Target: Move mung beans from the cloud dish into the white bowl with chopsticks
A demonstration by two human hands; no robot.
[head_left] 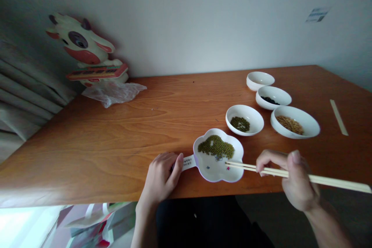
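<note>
My left hand point(164, 174) is closed round the handle of a flower-shaped dish point(213, 172) near the table's front edge. Green mung beans point(216, 147) cover the far part of that dish. Between the fingers of my right hand point(293, 178) is a pair of chopsticks point(328, 180), their tips over the dish's right side. Whether the tips pinch a bean is too small to tell. Just behind the dish stands a white bowl point(252, 122) with more mung beans point(240, 124) in it.
At the right stand a bowl point(312, 126) of tan beans, a bowl point(283, 95) of dark beans and another white bowl point(260, 79). A pale strip point(338, 117) lies farther right. A cow-shaped toy keyboard point(90, 52) and a clear plastic bag point(116, 93) occupy the far left.
</note>
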